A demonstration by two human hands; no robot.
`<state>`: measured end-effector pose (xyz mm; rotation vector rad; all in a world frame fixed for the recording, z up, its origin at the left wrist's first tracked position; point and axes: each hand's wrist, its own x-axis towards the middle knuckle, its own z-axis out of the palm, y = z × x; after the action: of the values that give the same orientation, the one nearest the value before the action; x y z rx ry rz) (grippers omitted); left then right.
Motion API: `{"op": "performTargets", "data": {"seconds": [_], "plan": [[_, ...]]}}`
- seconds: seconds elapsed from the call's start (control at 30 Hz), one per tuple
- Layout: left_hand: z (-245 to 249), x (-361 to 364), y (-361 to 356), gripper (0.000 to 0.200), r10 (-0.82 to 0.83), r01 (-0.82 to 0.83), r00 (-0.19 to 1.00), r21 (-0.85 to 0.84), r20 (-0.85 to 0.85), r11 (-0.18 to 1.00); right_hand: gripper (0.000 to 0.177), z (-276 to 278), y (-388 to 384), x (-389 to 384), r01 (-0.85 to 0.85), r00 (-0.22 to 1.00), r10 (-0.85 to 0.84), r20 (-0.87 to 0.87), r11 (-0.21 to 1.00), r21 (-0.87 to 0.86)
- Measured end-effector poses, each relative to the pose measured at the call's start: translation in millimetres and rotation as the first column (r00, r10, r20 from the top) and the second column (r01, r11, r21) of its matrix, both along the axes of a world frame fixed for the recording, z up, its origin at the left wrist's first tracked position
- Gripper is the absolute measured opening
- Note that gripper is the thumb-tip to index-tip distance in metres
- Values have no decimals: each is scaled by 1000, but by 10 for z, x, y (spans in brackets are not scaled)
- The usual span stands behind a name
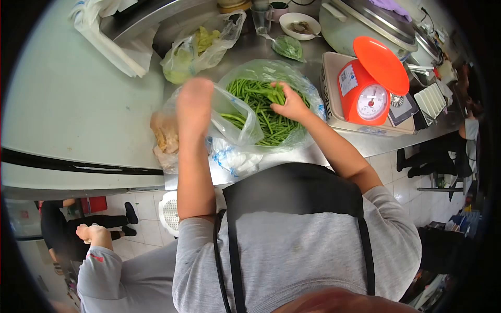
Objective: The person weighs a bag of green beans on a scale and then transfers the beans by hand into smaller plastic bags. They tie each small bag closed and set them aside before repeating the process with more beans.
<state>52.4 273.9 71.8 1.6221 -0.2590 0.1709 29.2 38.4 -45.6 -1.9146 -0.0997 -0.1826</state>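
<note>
A big clear plastic bag (pixel 308 94) full of green beans (pixel 261 112) lies open on the steel counter (pixel 250 52). My right hand (pixel 289 104) is inside it, fingers closed on a bunch of beans. My left hand (pixel 194 101) is blurred and holds up the edge of a smaller clear bag (pixel 241 121) with a few beans in it, just left of the big bag.
An orange kitchen scale (pixel 371 83) stands on a tray to the right. A bag of yellow-green vegetables (pixel 195 49), a small bag of greens (pixel 288 47), a bowl (pixel 299 23) and a glass (pixel 261 20) sit behind. Another person in grey (pixel 104 271) crouches at lower left.
</note>
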Motion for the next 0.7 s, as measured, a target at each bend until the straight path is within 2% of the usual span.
{"op": "performTargets", "data": {"seconds": [0.1,0.13,0.23,0.27,0.3,0.4,0.5,0.6,0.7], "plan": [[-178,104,83,12,-1,3,1000,109,-23,994,50,-20,-25,59,19,989,-39,-145,990,-137],[-224,103,123,13,9,0,997,116,-80,993,41,-21,-30,101,-7,970,8,-244,1000,4],[-220,-49,168,16,7,33,972,165,-233,986,36,173,47,70,-62,993,100,-60,889,454],[-190,-82,195,16,-7,64,963,202,-271,977,34,284,62,30,-71,992,116,-55,854,516],[-164,-108,211,16,-18,95,951,237,-309,967,34,272,61,16,-63,990,120,-74,847,528],[-124,-181,230,15,6,95,975,444,-221,891,36,136,76,-22,-17,984,112,-140,836,549],[-61,-194,190,13,-8,92,987,517,-163,851,36,-21,85,-56,68,974,59,-217,841,537],[58,-182,44,12,-71,79,997,306,-37,949,34,70,53,-47,87,968,45,-248,863,497],[370,-227,-156,13,-76,79,997,166,-23,983,37,160,-9,-27,-29,992,93,-86,825,564]]}}
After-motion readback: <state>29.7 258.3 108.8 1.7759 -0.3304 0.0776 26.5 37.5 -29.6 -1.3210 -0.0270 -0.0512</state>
